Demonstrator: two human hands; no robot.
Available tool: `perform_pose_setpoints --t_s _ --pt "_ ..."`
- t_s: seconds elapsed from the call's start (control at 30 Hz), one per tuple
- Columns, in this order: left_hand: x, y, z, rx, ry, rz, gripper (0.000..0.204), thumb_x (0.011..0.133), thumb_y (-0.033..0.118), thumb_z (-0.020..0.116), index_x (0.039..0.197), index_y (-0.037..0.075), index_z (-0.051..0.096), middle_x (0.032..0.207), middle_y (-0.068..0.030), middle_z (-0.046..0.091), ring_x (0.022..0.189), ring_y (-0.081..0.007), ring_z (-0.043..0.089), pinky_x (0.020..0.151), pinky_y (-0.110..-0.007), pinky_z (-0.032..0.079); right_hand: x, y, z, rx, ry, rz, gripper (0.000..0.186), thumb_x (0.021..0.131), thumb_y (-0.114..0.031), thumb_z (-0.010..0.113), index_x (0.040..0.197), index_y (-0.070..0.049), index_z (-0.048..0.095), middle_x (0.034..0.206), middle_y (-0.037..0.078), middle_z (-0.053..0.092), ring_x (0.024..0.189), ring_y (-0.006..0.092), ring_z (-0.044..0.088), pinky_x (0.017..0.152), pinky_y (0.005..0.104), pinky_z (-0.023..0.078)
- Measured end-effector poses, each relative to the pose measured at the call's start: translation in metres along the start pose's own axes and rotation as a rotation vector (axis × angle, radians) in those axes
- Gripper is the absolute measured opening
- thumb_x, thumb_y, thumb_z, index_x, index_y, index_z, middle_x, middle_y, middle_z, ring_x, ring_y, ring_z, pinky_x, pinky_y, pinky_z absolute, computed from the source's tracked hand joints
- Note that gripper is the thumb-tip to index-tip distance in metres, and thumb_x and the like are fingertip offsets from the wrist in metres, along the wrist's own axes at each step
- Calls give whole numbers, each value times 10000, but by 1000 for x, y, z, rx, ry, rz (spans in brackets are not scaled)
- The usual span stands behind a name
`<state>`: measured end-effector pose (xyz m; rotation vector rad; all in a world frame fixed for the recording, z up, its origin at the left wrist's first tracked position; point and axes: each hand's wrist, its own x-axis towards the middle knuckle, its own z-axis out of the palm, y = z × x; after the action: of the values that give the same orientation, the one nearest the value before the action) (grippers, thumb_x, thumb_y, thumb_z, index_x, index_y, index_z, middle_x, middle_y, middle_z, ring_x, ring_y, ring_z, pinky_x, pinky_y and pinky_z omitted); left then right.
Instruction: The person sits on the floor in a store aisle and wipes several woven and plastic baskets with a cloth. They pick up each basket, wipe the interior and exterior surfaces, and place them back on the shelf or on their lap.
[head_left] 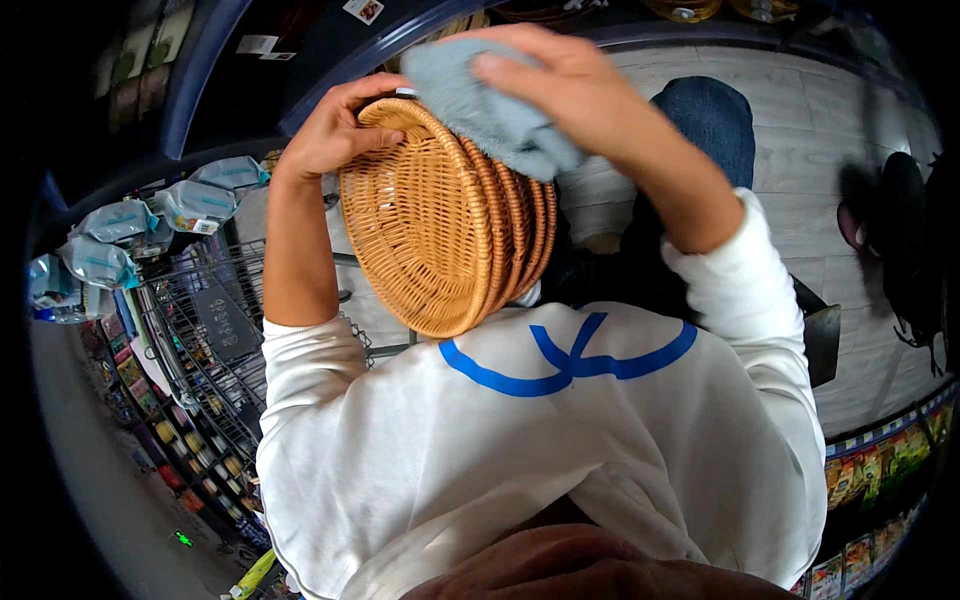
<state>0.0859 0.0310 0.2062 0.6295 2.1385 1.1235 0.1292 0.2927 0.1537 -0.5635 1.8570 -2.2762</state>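
Several nested tan wicker baskets (415, 220) stand on edge against my chest, with the hollow of the outermost one turned to the left. My left hand (345, 130) grips their upper left rim, the thumb inside the basket and the fingers over the edge. Above the stack, my right hand (545, 75) is closed on a grey-blue cloth (480, 105), which lies over the upper right rims. A small white bit shows at the rim beside my left fingers. My right fingertips are partly hidden behind the cloth.
To the left stands a black wire rack (215, 320), with several clear and blue plastic packages (200, 205) above it. Dark shelving (290, 60) runs along the far side. Shelves of coloured packets (880, 465) line the lower right. Pale plank flooring (800, 150) lies at the right.
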Motion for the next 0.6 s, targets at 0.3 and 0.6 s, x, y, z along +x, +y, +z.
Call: perform_pose_setpoints --t_s 0.3,0.6 --pt "-5 -10 3 -65 -17 62 461 732 -105 634 1169 29 579 1109 -75 616 998 -154 589 856 -280 493 -98 -11 3 -169 -237 -235 302 868 -68 533 1166 -68 581 1122 120 551 1064 276 536 900 339 452" --pt "-2 -4 6 -95 12 -20 467 722 -121 633 1158 39 589 1084 -62 616 984 -146 587 849 -272 483 -30 -23 -32 53 -65 247 327 915 -222 509 1201 -71 562 1116 89 596 1025 213 572 885 310 456"
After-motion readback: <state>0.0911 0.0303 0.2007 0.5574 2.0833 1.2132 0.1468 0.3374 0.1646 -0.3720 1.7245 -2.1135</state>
